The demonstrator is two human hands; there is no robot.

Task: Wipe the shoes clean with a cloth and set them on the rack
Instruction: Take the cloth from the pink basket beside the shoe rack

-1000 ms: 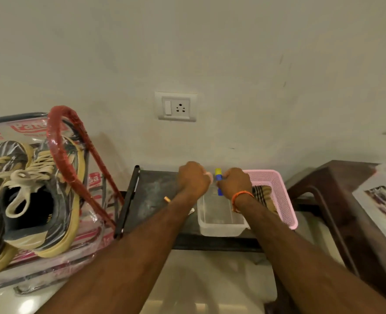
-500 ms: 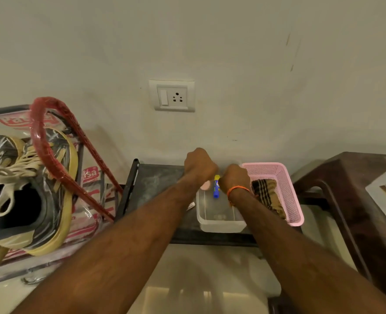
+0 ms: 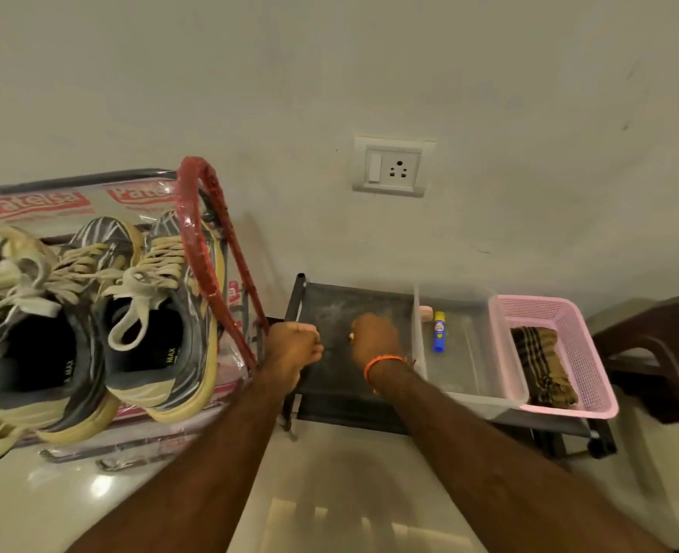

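Left of the tray (image 3: 469, 393), your left hand (image 3: 292, 345) and right hand (image 3: 374, 339) are fisted, contents hidden; shoes (image 3: 102, 325) further left, toes toward the wall, one cut off; cloth (image 3: 541, 365) right of it.

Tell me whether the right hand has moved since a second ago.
Yes. The right hand was over the clear tub beside the blue tube; now it is left of the tub, over the dark shelf.

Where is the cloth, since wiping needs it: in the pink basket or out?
In. The striped brown cloth lies bunched inside the pink basket; neither the left hand nor the right hand touches it.
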